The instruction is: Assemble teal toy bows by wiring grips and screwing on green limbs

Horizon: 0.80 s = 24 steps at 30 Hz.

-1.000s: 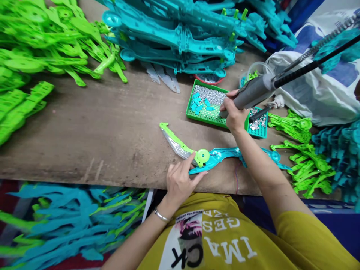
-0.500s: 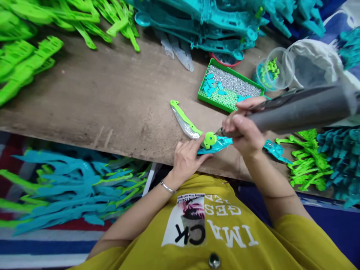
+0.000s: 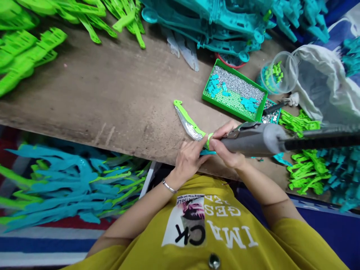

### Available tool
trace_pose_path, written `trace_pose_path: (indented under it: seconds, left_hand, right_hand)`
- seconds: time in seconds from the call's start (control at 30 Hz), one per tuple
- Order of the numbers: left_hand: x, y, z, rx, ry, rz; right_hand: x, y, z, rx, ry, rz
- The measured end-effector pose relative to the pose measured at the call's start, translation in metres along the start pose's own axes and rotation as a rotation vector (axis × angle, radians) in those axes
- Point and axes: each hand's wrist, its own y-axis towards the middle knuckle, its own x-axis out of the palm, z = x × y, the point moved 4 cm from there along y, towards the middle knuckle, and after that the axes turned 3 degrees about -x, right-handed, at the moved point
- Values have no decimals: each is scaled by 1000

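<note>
A toy-like plastic piece with a green and clear curved blade (image 3: 189, 122) and a teal lower part (image 3: 208, 152) lies at the table's near edge. My left hand (image 3: 188, 157) is closed on it near the joint, thumb below and fingers above. In my right hand (image 3: 229, 146) is a grey power screwdriver (image 3: 250, 140), gripped near its front end. The screwdriver's tip meets the green joint area, but the fingers hide the contact point. My right hand also covers much of the teal part.
A green tray (image 3: 234, 110) holds small screws and teal bits. Beyond it stand a clear tub (image 3: 284, 75) and a white sack (image 3: 317, 56). Teal parts (image 3: 202, 22) are piled at the back, green parts (image 3: 30, 52) at left. Finished-looking pieces (image 3: 64, 180) lie below the table's left edge.
My right hand and the screwdriver have moved left and down onto the green joint, which they now partly cover. My left hand keeps its hold. The view has shifted slightly.
</note>
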Motion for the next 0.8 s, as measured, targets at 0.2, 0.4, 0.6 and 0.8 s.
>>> trace_pose_path:
  seconds: [0.2, 0.4, 0.6, 0.8]
  left_hand:
    - [-5, 0, 2, 69, -41, 60]
    - [-5, 0, 6, 107, 17, 99]
    - [-8, 0, 13, 108, 151, 41]
    - [-10, 4, 17, 130, 200, 40]
  right_hand:
    - [9, 16, -7, -130, 48, -281]
    - [-21, 49, -22, -277, 111, -152]
    - [-66, 107, 8, -321, 23, 532]
    - [-71, 126, 46, -315, -2, 518]
